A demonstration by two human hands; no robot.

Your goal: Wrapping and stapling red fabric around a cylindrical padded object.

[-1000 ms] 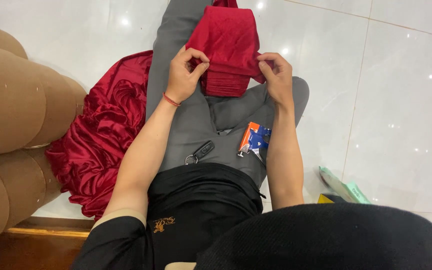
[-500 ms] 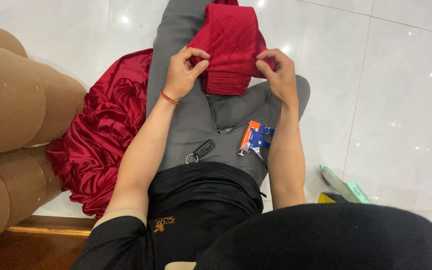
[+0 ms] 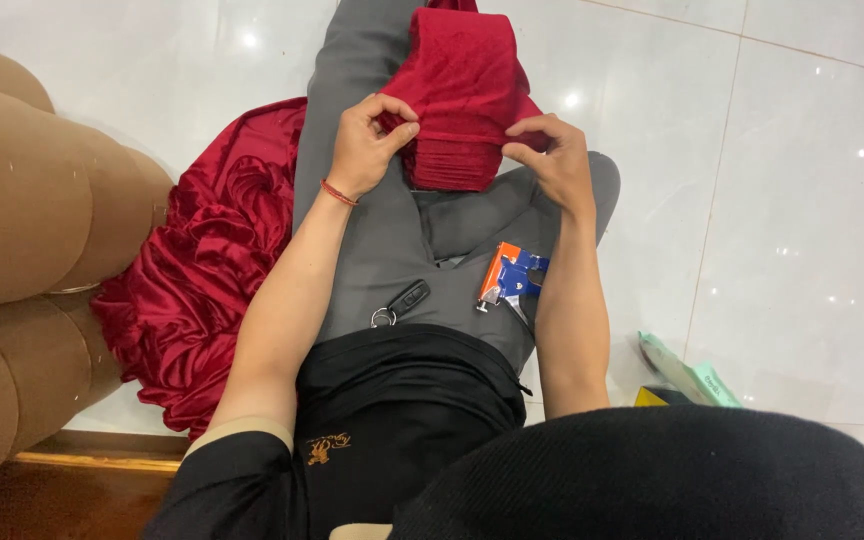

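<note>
I sit on a white tiled floor with a pleated red cloth [image 3: 462, 90] lying over my grey-trousered leg. My left hand [image 3: 367, 145] pinches the cloth's near edge on the left, a red thread band on its wrist. My right hand [image 3: 550, 160] pinches the same edge on the right. Both hands hold the stacked folds together. On my lap lie a blue and orange stapler [image 3: 512, 278] and a black key fob [image 3: 402, 302] on a ring.
A heap of shiny red fabric [image 3: 202, 270] lies on the floor to my left, against a tan padded sofa [image 3: 22, 250]. A green packet [image 3: 687, 370] and a yellow object [image 3: 660, 396] lie by my right hip. White tiles [image 3: 802, 200] stretch to the right.
Both hands have drawn closer together along the cloth's near edge, gathering its folds tighter. The stapler and key fob have not moved.
</note>
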